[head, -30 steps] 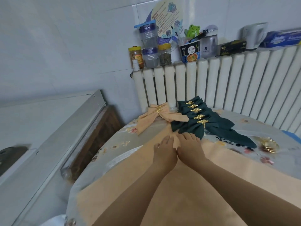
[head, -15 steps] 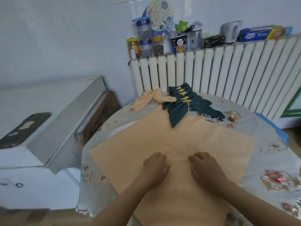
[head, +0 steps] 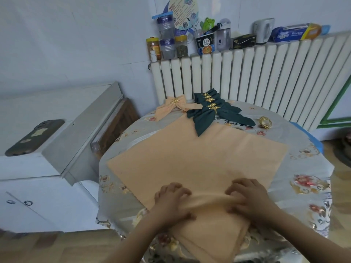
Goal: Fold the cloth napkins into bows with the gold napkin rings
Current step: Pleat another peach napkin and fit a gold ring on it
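A large peach cloth napkin (head: 199, 158) lies spread flat across the round table (head: 307, 179). My left hand (head: 171, 201) and my right hand (head: 248, 198) sit side by side on its near part, fingers curled, bunching a raised fold of the cloth between them. At the far edge lie a finished peach bow (head: 171, 106) with a gold ring and a stack of dark green bows (head: 210, 111) with gold leaf rings. A few loose gold napkin rings (head: 265, 122) rest at the far right of the table.
A white radiator (head: 256, 80) stands behind the table, its top lined with jars, bottles and boxes. A white cabinet (head: 57, 149) with a phone (head: 34, 136) on it stands close to the table's left. The table's near edge is at my wrists.
Both hands have drawn back from the far side of the napkin to its near part and spread apart; they now bunch up a fold of cloth. The view has pulled back.
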